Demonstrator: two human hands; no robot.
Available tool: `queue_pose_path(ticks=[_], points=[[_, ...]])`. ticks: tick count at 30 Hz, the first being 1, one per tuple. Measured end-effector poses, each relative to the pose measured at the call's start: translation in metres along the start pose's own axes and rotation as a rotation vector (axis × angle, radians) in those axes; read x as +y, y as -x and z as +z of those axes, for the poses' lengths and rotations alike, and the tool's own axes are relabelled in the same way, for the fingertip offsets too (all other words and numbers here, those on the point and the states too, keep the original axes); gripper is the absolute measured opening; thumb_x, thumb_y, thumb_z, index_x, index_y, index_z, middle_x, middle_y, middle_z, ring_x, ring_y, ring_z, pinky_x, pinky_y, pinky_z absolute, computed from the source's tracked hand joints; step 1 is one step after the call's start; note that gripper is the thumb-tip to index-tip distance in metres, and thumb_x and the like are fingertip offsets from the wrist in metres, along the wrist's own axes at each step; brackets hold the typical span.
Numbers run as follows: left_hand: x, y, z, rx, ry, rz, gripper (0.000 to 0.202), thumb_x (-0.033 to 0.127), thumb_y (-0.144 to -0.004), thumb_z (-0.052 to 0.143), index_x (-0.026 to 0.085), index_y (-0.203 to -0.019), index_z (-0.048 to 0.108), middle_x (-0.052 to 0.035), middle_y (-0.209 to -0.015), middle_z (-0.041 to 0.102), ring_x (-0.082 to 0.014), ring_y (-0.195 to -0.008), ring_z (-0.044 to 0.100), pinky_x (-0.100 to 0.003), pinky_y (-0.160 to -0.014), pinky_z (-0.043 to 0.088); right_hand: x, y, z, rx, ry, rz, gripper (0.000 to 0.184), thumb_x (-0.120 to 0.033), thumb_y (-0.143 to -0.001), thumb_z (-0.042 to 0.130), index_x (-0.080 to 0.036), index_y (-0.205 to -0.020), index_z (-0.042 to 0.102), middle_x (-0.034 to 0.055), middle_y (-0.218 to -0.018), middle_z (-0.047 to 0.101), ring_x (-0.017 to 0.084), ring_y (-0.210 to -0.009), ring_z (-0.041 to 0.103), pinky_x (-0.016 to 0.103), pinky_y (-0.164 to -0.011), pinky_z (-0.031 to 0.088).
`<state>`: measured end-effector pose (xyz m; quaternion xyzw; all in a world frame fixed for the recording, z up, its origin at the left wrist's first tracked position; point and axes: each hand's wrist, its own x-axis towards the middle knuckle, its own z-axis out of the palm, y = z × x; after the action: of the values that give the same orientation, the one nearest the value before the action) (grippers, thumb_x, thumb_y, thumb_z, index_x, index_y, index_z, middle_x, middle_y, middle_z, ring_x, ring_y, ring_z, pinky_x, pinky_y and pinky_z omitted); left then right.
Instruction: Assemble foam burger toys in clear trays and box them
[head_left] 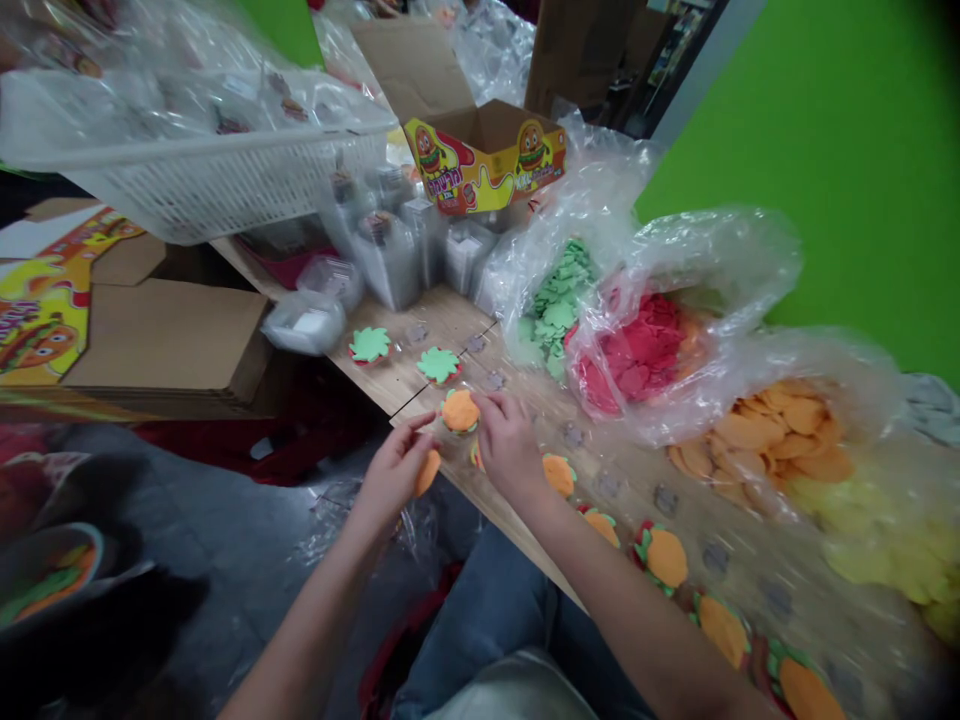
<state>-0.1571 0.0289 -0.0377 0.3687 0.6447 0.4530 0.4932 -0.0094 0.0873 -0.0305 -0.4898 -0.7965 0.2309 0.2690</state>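
Note:
My left hand (396,470) is closed on an orange gummy disc (427,472) at the near edge of the wooden table (420,370). My right hand (507,440) reaches over the table, fingertips pinched at an orange-topped gummy stack (460,411). Two green leaf-shaped pieces (370,344) (439,365) lie further left in the same row. More orange-topped stacks (663,556) line the table edge to the right, partly behind my right forearm.
Clear plastic bags hold green pieces (559,300), red pieces (645,345), orange pieces (772,430) and yellow pieces (892,540). A printed burger carton (487,160), clear small containers (390,255), a white basket (210,180) and flat cardboard (165,340) stand left and behind.

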Motion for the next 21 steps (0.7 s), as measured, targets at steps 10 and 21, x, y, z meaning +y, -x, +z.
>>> queue_pose_path(ticks=[10,21], points=[[0.015,0.011,0.001,-0.006,0.696,0.037,0.049,0.014,-0.073,0.058,0.025,-0.119,0.047,-0.0067,-0.127,0.05,-0.0173,-0.113,0.049,-0.027,-0.089,0.042,-0.019,-0.008,0.015,-0.408,-1.089,0.6,0.02,-0.03,-0.073,0.058,-0.014,-0.084,0.055,0.0013,-0.076,0.06,0.009,-0.059,0.056,0.017,-0.046,0.042],[-0.016,-0.035,-0.027,0.263,-0.116,0.32,0.035,0.031,-0.079,0.052,0.019,-0.112,0.054,-0.0102,-0.115,0.057,-0.0228,-0.109,0.052,-0.042,-0.095,0.038,0.004,-0.105,0.04,-0.085,0.296,-0.289,0.019,-0.009,-0.084,0.042,-0.015,-0.087,0.059,0.0111,-0.094,0.06,0.021,-0.091,0.053,0.033,-0.078,0.044]])
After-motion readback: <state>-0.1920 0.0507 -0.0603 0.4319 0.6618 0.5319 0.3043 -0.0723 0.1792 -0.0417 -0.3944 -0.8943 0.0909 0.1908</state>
